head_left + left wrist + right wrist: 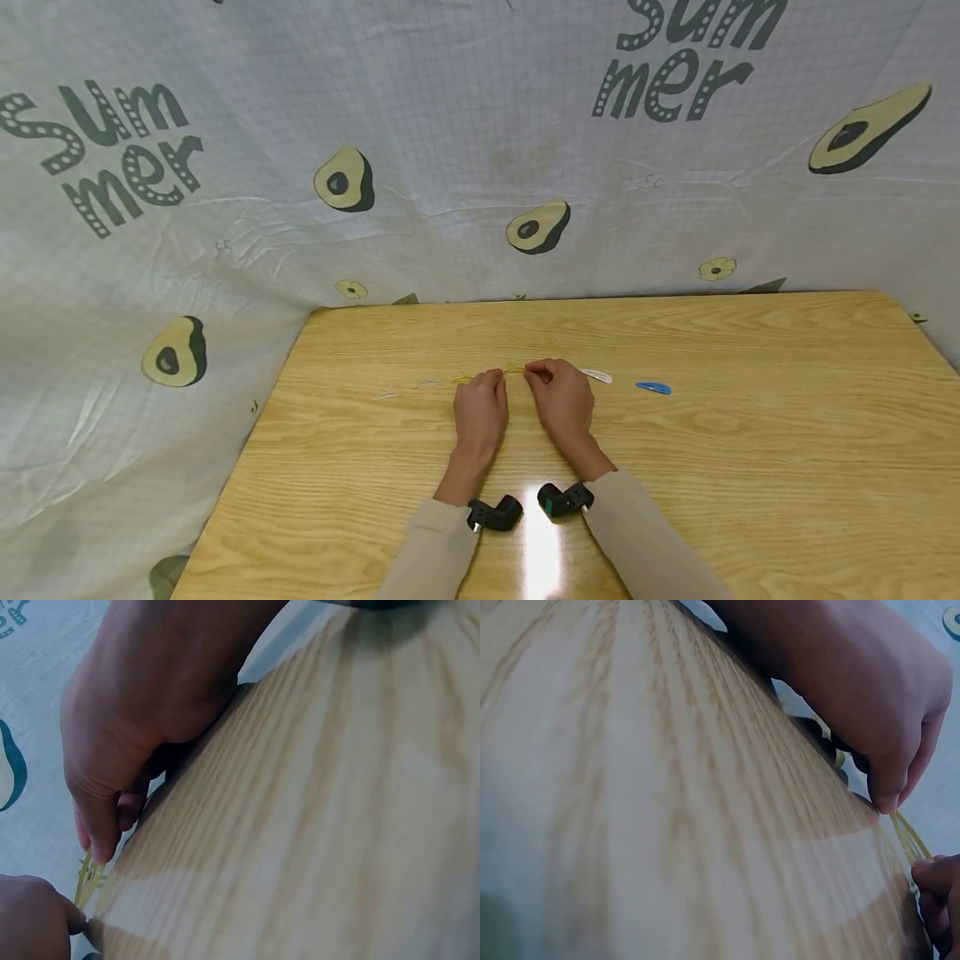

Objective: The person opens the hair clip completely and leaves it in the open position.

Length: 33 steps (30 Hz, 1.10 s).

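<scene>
Yellow hair clip (pixel 512 370) lies mid-table (pixel 750 467), left of the white clip (pixel 597 376) and blue clip (pixel 653 387). Left hand (pixel 481 408) and right hand (pixel 561 398) pinch its ends. Left wrist: fingertips (pixel 101 844) grip the clip (pixel 88 877). Right wrist: fingertips (pixel 889 796) nip its prongs (pixel 911 838); best held evenly, low.

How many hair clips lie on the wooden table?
3 plainly: a yellow snap hair clip pinched by both hands, a white one beside the right hand, a blue one further right. More may be hidden.

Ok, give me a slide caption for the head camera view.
Both hands, left hand and right hand, pinch a yellow hair clip on a wooden table; white clip and blue clip lie alongside.
</scene>
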Motion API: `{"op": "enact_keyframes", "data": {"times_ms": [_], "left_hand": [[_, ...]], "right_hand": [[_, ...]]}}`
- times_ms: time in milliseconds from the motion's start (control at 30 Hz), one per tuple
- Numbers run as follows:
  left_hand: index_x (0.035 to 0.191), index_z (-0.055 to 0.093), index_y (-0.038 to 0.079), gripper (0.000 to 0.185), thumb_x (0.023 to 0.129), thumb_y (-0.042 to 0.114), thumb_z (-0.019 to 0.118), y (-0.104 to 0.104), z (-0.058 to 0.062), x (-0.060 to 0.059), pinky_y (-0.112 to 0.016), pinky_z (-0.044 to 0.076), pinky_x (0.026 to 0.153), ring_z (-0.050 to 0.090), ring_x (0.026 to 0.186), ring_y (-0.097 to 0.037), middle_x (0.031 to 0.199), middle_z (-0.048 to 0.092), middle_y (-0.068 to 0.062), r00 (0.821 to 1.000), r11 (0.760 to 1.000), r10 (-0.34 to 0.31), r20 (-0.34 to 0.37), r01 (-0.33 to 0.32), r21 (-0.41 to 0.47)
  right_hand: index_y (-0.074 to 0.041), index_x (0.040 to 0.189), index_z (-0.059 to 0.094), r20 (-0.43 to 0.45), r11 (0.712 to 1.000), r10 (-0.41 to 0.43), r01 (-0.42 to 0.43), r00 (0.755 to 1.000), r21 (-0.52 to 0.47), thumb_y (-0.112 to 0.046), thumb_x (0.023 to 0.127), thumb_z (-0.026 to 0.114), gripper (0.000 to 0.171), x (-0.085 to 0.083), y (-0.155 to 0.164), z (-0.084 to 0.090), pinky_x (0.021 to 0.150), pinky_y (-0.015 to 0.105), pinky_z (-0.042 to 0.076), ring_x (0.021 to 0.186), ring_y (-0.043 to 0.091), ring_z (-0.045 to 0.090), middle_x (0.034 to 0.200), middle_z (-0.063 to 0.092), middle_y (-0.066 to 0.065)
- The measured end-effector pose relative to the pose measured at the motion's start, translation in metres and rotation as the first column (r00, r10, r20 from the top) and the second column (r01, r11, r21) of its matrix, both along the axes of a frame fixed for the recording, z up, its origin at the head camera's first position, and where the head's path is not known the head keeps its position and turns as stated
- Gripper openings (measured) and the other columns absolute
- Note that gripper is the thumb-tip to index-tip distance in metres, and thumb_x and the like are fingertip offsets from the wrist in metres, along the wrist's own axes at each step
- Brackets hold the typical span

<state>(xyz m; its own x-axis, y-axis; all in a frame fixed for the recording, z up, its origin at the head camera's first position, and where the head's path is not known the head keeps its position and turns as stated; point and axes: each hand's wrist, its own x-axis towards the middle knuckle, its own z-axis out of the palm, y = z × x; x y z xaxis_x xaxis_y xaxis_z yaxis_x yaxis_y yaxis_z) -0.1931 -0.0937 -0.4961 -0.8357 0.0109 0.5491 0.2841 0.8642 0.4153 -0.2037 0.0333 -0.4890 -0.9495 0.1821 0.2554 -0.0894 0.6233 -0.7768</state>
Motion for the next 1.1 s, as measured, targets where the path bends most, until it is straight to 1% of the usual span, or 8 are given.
{"op": "enact_keyframes", "data": {"times_ms": [133, 333, 567, 1100], "left_hand": [[0.09, 0.073, 0.0, 0.007, 0.088, 0.005, 0.068, -0.0001, 0.0001, 0.0003, -0.037, 0.049, 0.062, 0.067, 0.068, -0.025, 0.08, 0.07, -0.011, 1.0, 1.0, 0.025, 0.01, -0.024, -0.009], [0.092, 0.074, 0.001, 0.008, 0.088, 0.005, 0.068, -0.0003, 0.0017, 0.0013, -0.037, 0.049, 0.062, 0.067, 0.069, -0.024, 0.081, 0.07, -0.011, 0.999, 0.999, 0.039, 0.024, -0.039, -0.014], [0.094, 0.075, 0.004, 0.01, 0.088, 0.008, 0.068, -0.001, 0.002, 0.003, -0.036, 0.048, 0.06, 0.066, 0.067, -0.022, 0.082, 0.071, -0.009, 0.997, 0.998, 0.06, 0.039, -0.058, -0.038], [0.095, 0.076, 0.005, 0.011, 0.088, 0.009, 0.068, 0.0, 0.0036, 0.003, -0.036, 0.047, 0.06, 0.066, 0.065, -0.021, 0.082, 0.071, -0.008, 0.996, 0.996, 0.083, 0.034, -0.082, -0.036]], "right_hand": [[-0.021, 0.089, 0.077, 0.01, 1.0, 0.002, -0.002, 1.0, 0.017, -0.024, 0.086, 0.074, 0.006, -0.0006, -0.0001, 0.0, 0.051, 0.031, 0.045, 0.065, 0.01, 0.059, 0.078, 0.065, -0.005], [-0.02, 0.091, 0.077, 0.019, 0.999, 0.002, -0.003, 1.0, 0.033, -0.025, 0.086, 0.073, 0.007, 0.0002, -0.0004, 0.0018, 0.052, 0.031, 0.046, 0.067, 0.011, 0.061, 0.08, 0.067, -0.004], [-0.02, 0.092, 0.077, 0.035, 1.0, 0.007, -0.008, 0.999, 0.027, -0.024, 0.087, 0.073, 0.008, 0.0014, -0.0014, 0.0041, 0.054, 0.033, 0.048, 0.069, 0.011, 0.062, 0.082, 0.067, -0.004], [-0.019, 0.093, 0.077, 0.014, 0.999, 0.017, -0.018, 1.0, 0.028, -0.023, 0.085, 0.074, 0.009, 0.0005, 0.0006, 0.0049, 0.053, 0.032, 0.046, 0.067, 0.011, 0.061, 0.08, 0.066, -0.005]]}}
